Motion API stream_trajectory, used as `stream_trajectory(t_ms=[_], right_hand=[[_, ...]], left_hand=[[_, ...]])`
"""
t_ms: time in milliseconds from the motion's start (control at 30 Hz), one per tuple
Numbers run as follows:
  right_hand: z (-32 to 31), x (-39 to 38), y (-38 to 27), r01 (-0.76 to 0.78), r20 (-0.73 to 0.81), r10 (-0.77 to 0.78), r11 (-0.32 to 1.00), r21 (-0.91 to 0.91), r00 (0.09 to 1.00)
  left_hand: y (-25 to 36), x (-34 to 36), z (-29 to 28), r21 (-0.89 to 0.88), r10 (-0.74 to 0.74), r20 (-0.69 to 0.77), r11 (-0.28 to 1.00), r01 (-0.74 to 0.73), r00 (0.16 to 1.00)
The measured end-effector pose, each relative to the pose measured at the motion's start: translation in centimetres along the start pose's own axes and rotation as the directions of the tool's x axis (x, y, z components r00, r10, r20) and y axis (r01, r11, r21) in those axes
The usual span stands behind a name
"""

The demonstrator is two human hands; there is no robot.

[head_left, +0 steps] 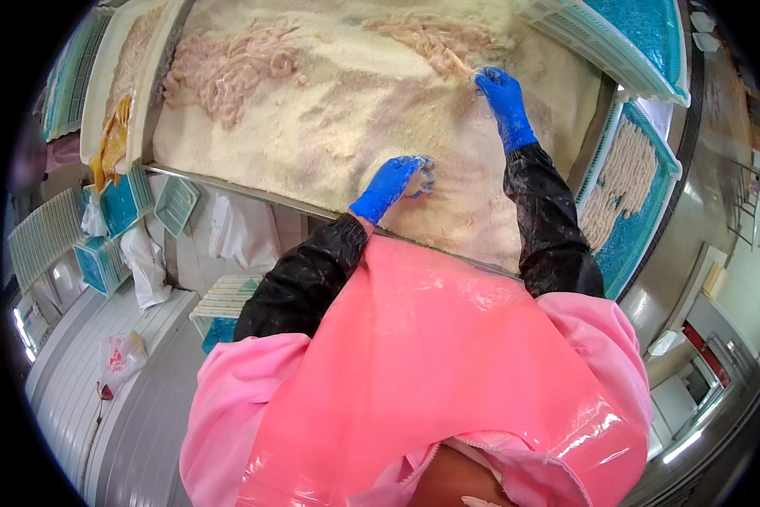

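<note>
right hand (502,95), blue-gloved: fingers bent at the near end of a far pile of pale raw strips (435,40); cannot tell if clenched on one. left hand (388,184), nearer: fingers loosely curled at the pale powder (346,110), dusted; any hold, cannot tell. second raw pile (228,68) on powder, far left. right side: teal tray (623,245), rows of coated strips (626,173) in it.

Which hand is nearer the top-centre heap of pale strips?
Right. The right hand is at the lower right edge of the heap; the left hand is apart, lower, at the powder.
</note>
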State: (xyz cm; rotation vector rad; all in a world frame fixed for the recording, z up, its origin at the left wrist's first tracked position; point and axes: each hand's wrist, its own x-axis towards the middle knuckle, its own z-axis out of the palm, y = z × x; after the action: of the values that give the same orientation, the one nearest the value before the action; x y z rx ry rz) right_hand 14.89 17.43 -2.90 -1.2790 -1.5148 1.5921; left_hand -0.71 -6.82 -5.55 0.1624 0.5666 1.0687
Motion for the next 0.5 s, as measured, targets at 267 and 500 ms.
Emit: stream_trajectory(t_ms=[267, 500], right_hand=[[1.3, -12.9, -0.1, 0.255, -0.042, -0.351, 0.754, -0.605, 0.936], [-2.2, -19.1, 4.9, 0.058, -0.249, -0.234, 0.828, -0.558, 0.94]], left_hand=[[0.0, 0.5, -0.6, -0.012, -0.087, -0.068, 0.996, 0.087, 0.994], [2.4, 1.3, 5.2, 0.983, 0.678, -0.06, 0.167, -0.073, 0.733]])
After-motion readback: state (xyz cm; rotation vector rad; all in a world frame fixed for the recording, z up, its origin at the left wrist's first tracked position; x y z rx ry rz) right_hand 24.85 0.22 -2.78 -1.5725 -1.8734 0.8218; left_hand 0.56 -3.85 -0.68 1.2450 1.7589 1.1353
